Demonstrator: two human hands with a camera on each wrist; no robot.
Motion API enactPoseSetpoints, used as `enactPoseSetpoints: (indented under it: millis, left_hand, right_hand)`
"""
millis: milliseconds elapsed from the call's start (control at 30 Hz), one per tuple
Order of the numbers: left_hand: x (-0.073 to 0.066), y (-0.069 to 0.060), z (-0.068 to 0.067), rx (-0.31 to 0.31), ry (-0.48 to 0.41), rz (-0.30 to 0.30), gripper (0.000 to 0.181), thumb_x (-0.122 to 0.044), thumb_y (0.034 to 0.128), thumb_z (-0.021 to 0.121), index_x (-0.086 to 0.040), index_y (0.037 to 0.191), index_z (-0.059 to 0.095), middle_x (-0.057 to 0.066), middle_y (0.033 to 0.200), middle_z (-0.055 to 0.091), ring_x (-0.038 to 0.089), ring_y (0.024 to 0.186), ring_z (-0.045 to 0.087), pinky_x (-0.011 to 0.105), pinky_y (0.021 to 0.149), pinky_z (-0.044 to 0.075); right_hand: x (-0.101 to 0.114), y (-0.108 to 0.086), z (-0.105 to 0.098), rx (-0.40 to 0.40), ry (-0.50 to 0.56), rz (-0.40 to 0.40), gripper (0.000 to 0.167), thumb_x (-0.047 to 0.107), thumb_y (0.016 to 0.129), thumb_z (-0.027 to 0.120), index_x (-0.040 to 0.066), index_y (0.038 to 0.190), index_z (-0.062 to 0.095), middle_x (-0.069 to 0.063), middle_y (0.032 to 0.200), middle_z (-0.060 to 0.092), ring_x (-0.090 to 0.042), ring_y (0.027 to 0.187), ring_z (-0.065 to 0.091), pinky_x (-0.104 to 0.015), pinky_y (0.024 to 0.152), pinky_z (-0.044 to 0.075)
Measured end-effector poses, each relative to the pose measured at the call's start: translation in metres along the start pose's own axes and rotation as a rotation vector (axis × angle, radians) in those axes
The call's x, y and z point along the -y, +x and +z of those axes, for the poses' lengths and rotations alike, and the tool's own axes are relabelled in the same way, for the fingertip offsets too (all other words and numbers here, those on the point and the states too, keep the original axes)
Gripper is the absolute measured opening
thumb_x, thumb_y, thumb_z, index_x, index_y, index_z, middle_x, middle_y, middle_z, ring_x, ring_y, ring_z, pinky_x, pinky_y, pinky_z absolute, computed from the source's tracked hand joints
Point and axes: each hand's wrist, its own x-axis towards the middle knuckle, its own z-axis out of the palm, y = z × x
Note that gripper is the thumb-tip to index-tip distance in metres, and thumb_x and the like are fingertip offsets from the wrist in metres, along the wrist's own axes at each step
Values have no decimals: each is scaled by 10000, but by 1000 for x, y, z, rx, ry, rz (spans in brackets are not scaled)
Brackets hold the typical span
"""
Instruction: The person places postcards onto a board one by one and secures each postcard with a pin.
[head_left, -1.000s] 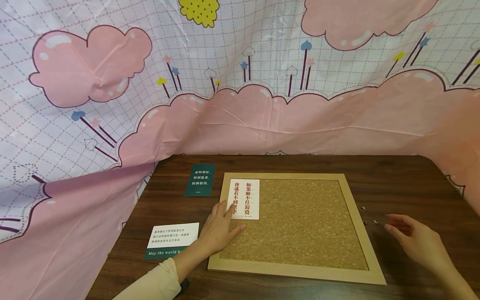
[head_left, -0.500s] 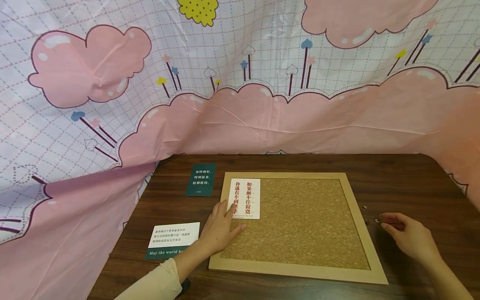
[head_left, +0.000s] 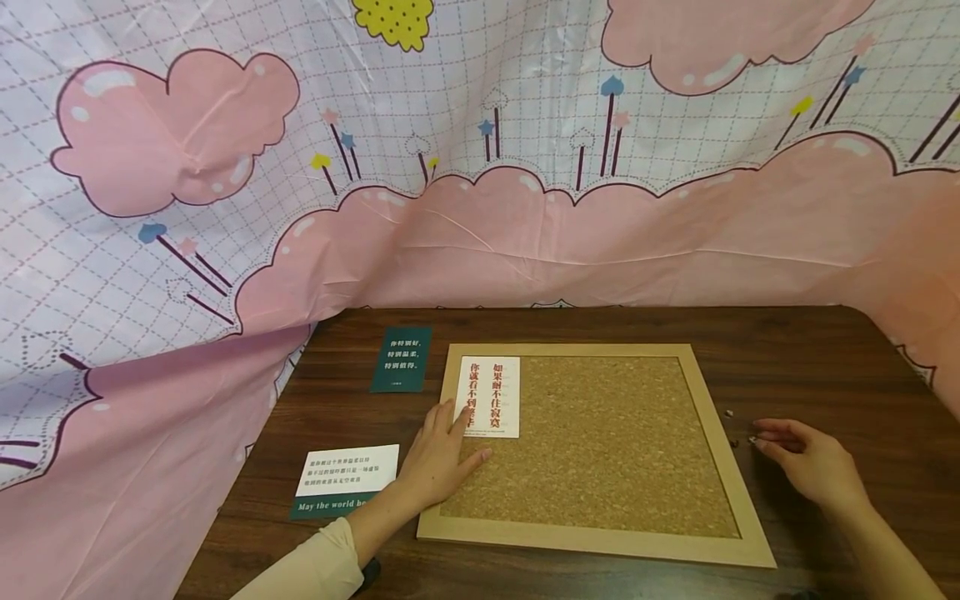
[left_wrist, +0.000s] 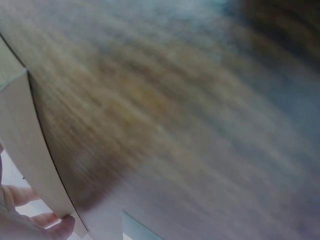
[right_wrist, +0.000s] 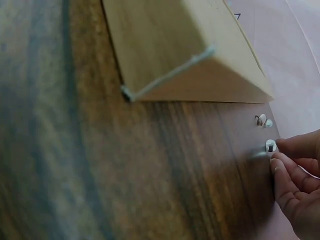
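Evidently the small pin (right_wrist: pixel 270 146) is the thing to think about: it sits just beyond the right edge of the cork board (head_left: pixel 615 442), at the fingertips of the right hand (head_left: pixel 817 462). Thumb and forefinger are drawn nearly together and appear to pinch it, though I cannot tell whether it has left the table (head_left: pixel 825 367). It should be very light, hard and stiff, easy to flick away and awkward to pick up; if it has a sharp point, as its form suggests, the best hold would be by the rim of the head, with the tip kept clear of the skin. Two loose pins (head_left: pixel 729 413) lie near it, also off the board's right edge. Across the board, the left hand (head_left: pixel 438 458) lies with fingers spread over the left frame, its fingertips touching the lower part of the red-lettered card (head_left: pixel 487 398) in the board's upper left corner. That card looks thin, light and flat, likely to slide or crease, so a soft press near its edge seems to suit it better than a pinch.
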Motion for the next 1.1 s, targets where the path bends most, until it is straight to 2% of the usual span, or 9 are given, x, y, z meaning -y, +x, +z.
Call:
enactPoseSetpoints:
  millis: [400, 700, 933, 1000, 1100]
  left_hand:
    - [0, -1, 2, -18, 2, 5, 748, -552, 922, 559, -52, 1460, 417, 240, 1530, 289, 409, 1419, 279, 589, 1051, 382]
    - [-1, -2, 3, -29, 4, 12, 733, -525, 922, 579, -41, 1451, 428, 249, 1520, 301, 415, 1412, 286, 593, 1047, 383]
    - [0, -2, 2, -28, 10, 15, 736, -519, 922, 583, -35, 1453, 422, 259, 1518, 298, 419, 1410, 287, 593, 1046, 384]
    - [0, -2, 2, -27, 11, 15, 736, -521, 924, 577, -40, 1458, 417, 257, 1521, 296, 420, 1413, 284, 592, 1049, 382]
    - [1, -1, 3, -34, 18, 20, 726, -519, 928, 572, -42, 1455, 421, 258, 1514, 305, 422, 1408, 291, 586, 1046, 389]
  right_hand:
    - [-2, 4, 3, 17, -15, -10, 323, 275, 956, 615, 36, 1168, 663, -153, 962, 708, 208, 675, 403, -251, 584, 395]
    - [-1, 5, 5, 39, -5, 13, 322, 277, 973, 586, 48, 1189, 654, -96, 944, 693, 162, 691, 429, -259, 598, 390]
    - [-1, 4, 6, 28, -4, 3, 323, 292, 969, 596, 54, 1175, 668, -135, 962, 703, 197, 697, 401, -285, 615, 398]
    - [0, 4, 5, 24, -17, -5, 314, 288, 964, 603, 56, 1163, 676, -164, 978, 707, 136, 729, 459, -315, 621, 406]
    - [0, 5, 5, 29, -36, -15, 307, 281, 963, 605, 56, 1156, 683, -203, 997, 703, -51, 779, 570, -359, 619, 409]
